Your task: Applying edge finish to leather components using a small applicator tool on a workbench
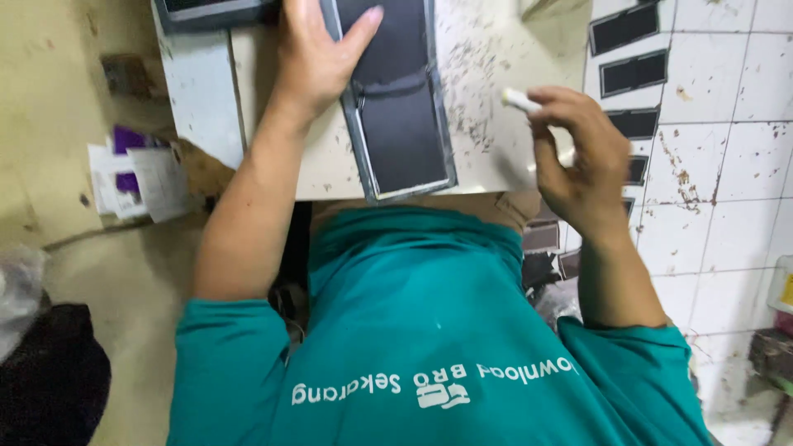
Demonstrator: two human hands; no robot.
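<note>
item: dark rectangular panel (398, 99) with a grey border, lying flat on the table (487, 91). long axis runs away from the body, tilted slightly, near end just short of the table's front edge.

left hand (318, 49): resting flat on the panel's left edge, thumb spread across its dark face, fingers running out of view at the top; pressing rather than clasping. this hand is the nearer one, in contact.

right hand (578, 157): well to the right of the panel, apart from it, raised over the table's right corner; fingers curled and pinched round a small white stick-shaped piece (520, 101), whose tip points left toward the panel.

surroundings: table surface beside the panel, between the hands, speckled with dark crumbs (471, 91). further dark panels (632, 73) laid in a row on the tiled floor beyond the right hand. loose papers (132, 177) on the floor out past the left forearm.
</note>
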